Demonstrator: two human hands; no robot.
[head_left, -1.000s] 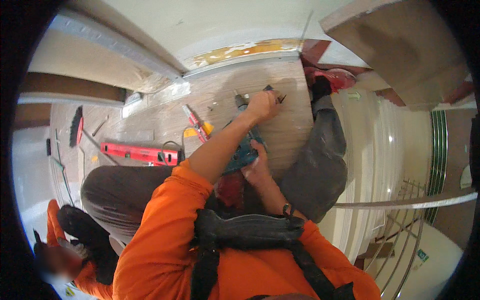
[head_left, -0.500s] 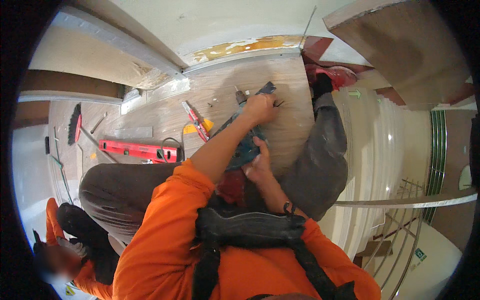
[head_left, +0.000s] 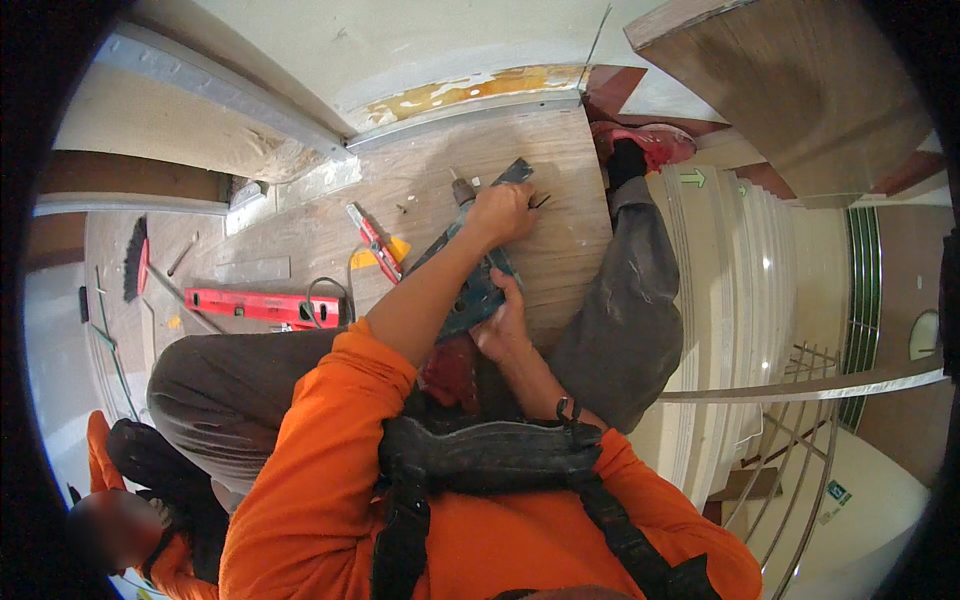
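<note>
A teal power drill (head_left: 478, 300) lies on the wood-look board between my legs, its chuck and bit (head_left: 461, 190) pointing away from me. My right hand (head_left: 503, 325) is closed around the near end of the drill body, thumb on top. Further off, my left hand (head_left: 500, 213) is closed beside the chuck, and a thin dark rod (head_left: 541, 201) sticks out from its fingers. A dark flat strip (head_left: 516, 171) runs past that hand and under my left forearm. The forearm hides part of the drill.
Left of the drill lie a red utility knife (head_left: 373, 240), a yellow piece (head_left: 396, 248), a red spirit level (head_left: 262, 306), a metal strip (head_left: 252, 269) and a brush (head_left: 137, 260). Stair steps (head_left: 720, 300) drop away on the right. Another person (head_left: 160, 500) is at the lower left.
The whole view has shifted slightly, with things now a little further left. Both hands keep their places at the drill.
</note>
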